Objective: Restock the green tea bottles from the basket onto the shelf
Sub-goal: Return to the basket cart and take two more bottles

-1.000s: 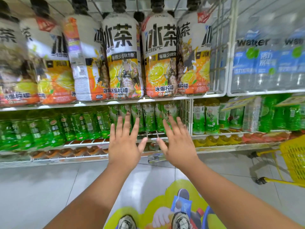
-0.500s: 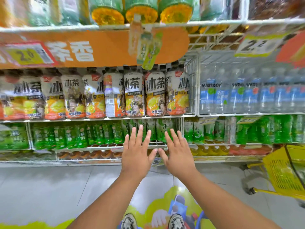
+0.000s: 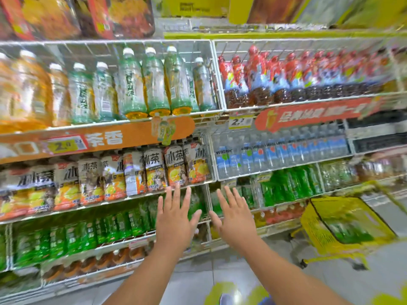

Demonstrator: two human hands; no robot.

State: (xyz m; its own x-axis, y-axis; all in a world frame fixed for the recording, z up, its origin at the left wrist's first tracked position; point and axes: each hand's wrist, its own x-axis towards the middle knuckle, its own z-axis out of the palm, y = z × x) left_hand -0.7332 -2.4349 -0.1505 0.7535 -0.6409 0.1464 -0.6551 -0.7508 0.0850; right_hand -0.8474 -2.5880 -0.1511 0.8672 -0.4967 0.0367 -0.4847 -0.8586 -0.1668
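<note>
- Hands first: the left hand (image 3: 175, 219) and the right hand (image 3: 234, 217) are both raised side by side in front of the shelves, backs to the camera, fingers straight and spread wide, holding nothing.
- Green tea bottles (image 3: 350, 232) lie inside the yellow basket (image 3: 326, 233), which sits low on the floor, off to the right of both hands and below them, well apart from either.
- The right hand is the nearer one to the basket, so a reach down and to the right looks like the natural opening move.
- Blur hides how the bottles lie in the basket; their long axis and their number cannot be told. They show only as a green mass behind the yellow mesh.
- The shelf (image 3: 123, 239) with matching green-labelled bottles (image 3: 114, 225) runs just beyond the fingertips, below the row of orange-and-white iced tea bottles (image 3: 154, 170); those shelf bottles stand upright, packed close.
- Nothing from the basket appears to be in hand yet, so restocking looks to be at its start.
</note>
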